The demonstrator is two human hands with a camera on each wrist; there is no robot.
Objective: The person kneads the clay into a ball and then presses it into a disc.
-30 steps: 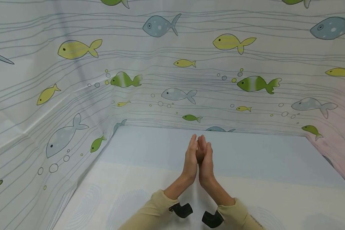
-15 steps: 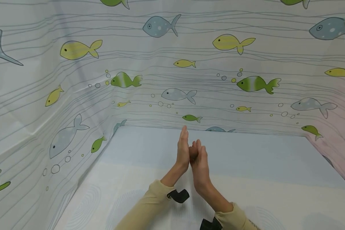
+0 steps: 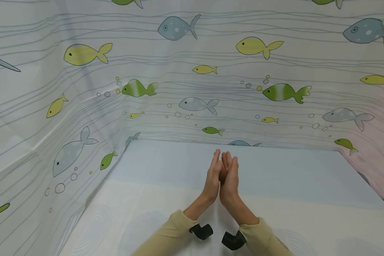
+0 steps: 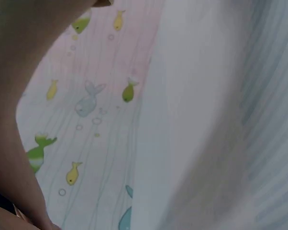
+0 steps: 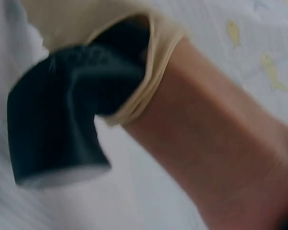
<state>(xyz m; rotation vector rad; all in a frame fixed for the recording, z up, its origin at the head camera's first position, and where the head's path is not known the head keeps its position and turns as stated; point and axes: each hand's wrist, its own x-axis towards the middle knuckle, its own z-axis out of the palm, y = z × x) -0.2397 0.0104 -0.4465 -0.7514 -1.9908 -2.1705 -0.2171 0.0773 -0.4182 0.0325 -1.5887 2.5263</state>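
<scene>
Palm to palm, with fingers pointing away from me, my left hand and right hand come together above the table in the head view. Both hands have mostly straight fingers. A small brown, roundish lump shows between the palms, largely covered by them; what it is I cannot tell. In the left wrist view, part of a bare arm fills the left side. The right wrist view has a bare wrist leaving a beige sleeve. Neither wrist view shows the lump.
A white and pale-blue table surface lies under the hands. Fish-patterned cloth rises behind and at the left, with a pinkish part at the right. Black curved pieces sit at both sleeve cuffs.
The palms slide against each other. Half a second ago the left hand reached farther forward and the brown lump showed more; now the left is drawn back and the hands are nearly level.
</scene>
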